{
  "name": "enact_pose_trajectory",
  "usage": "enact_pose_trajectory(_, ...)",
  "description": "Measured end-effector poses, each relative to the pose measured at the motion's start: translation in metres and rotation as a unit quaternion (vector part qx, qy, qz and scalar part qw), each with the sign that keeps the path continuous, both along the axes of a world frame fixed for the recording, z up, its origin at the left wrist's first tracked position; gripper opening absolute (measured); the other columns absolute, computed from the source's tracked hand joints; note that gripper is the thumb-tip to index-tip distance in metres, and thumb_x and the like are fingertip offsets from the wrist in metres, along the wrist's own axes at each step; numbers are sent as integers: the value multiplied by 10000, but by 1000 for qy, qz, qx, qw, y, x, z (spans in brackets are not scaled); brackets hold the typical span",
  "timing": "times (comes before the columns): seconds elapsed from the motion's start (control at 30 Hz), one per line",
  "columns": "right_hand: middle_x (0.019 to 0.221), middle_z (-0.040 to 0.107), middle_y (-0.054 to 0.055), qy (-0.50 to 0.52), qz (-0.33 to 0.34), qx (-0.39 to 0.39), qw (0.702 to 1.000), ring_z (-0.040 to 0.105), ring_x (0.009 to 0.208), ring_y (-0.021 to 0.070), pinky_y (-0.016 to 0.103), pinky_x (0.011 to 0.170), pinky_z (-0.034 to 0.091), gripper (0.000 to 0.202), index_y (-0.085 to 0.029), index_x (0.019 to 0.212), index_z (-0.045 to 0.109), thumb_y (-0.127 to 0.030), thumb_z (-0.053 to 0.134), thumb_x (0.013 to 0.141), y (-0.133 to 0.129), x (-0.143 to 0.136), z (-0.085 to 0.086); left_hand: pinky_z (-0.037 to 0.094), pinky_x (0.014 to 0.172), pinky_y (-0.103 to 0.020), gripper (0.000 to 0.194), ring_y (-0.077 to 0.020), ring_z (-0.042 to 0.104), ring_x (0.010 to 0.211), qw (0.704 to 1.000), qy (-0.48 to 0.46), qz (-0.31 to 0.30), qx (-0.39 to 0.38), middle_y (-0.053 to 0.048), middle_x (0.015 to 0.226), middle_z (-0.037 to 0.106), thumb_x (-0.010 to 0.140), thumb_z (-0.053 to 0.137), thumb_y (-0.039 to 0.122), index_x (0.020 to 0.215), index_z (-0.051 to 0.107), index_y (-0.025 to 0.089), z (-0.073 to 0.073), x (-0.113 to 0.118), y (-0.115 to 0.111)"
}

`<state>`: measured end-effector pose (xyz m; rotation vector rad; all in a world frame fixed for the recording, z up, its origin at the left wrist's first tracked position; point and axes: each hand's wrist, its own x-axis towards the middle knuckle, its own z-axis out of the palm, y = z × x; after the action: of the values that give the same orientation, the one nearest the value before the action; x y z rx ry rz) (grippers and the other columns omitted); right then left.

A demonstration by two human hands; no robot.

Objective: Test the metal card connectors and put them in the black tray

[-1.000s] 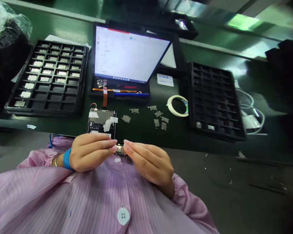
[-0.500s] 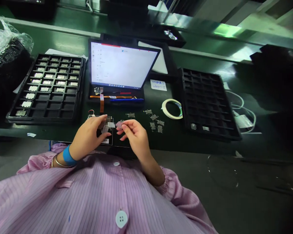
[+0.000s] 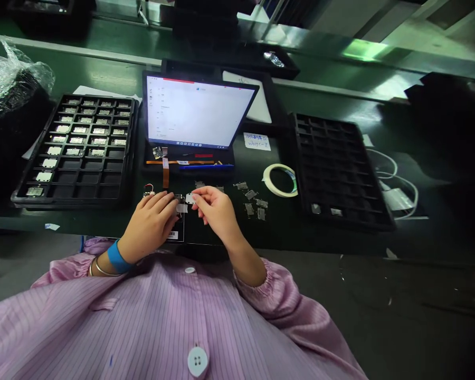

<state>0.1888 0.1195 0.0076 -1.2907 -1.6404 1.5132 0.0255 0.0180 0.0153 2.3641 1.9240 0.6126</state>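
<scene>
My left hand point(image 3: 153, 219) lies over a circuit board point(image 3: 178, 229) at the table's front edge, its fingers stretched out and close together. Most of the board is hidden beneath it; a white label and a pale strip show at its right side. Just right of the board, my right hand point(image 3: 216, 211) pinches a small silver module point(image 3: 190, 198) between thumb and fingertips. An orange ribbon cable point(image 3: 165, 174) runs from the board up toward the lit screen point(image 3: 200, 113). Several small metal-cased modules point(image 3: 250, 195) lie loose to the right of my right hand.
A black compartment tray point(image 3: 113, 177) at left holds several modules. Another black tray point(image 3: 340, 174) at right has two pieces in its near row. A tape roll point(image 3: 280, 180), a handwritten note point(image 3: 257, 141), a blue pen-like stick point(image 3: 207, 167) and a plastic-wrapped stack point(image 3: 16, 100) surround the work spot.
My left hand has gone from thumb and fingers spread apart to lying flatter across the board. The module in my right hand has turned and now looks whitish. The view has shifted slightly.
</scene>
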Motion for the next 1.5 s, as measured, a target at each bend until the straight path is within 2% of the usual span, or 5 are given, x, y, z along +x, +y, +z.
enact_pose_trajectory(0.47, 624, 643, -2, 8, 12, -24, 1000, 484, 400, 67, 145, 288, 343, 276, -131, 923, 660, -367, 648, 781, 4, 1, 0, 392, 1063, -469, 334, -282, 532, 1272, 1000, -25, 4, 14, -106, 1352, 612, 972, 489, 252, 1274, 590, 154, -8, -2, -1)
enact_pose_trajectory(1.2, 640, 644, -3, 7, 25, 10, 1000, 495, 409, 83, 157, 289, 350, 326, -146, 967, 657, -423, 606, 803, 6, 2, -9, 446, 1023, -504, 430, -318, 527, 1231, 998, 62, 4, 0, -149, 1327, 580, 942, 493, 169, 1367, 544, 199, -8, 10, 1)
enact_pose_trajectory(1.33, 647, 634, -5, 15, 22, 14, 1000, 509, 434, 93, 158, 287, 356, 356, -145, 1006, 652, -436, 606, 806, 5, 4, -9, 485, 995, -493, 402, -296, 575, 1187, 999, 24, -17, -19, -141, 1284, 619, 940, 517, 183, 1341, 550, 171, 8, -1, 7)
enact_pose_trajectory(1.43, 651, 627, -6, 16, 24, 12, 1000, 515, 453, 98, 156, 289, 358, 370, -142, 1022, 644, -441, 603, 808, 4, 4, -8, 530, 948, -434, 363, -247, 631, 1093, 998, -54, -25, 6, -121, 1223, 661, 925, 585, 246, 1281, 585, 172, 38, -29, 23)
enact_pose_trajectory(1.5, 659, 625, -11, 17, 28, 10, 999, 514, 456, 95, 157, 298, 368, 364, -146, 1028, 636, -439, 595, 816, 3, 4, -8, 526, 947, -435, 276, -245, 637, 1061, 995, -77, 25, 65, -117, 1164, 684, 918, 594, 232, 1180, 640, 157, 60, -45, 37)
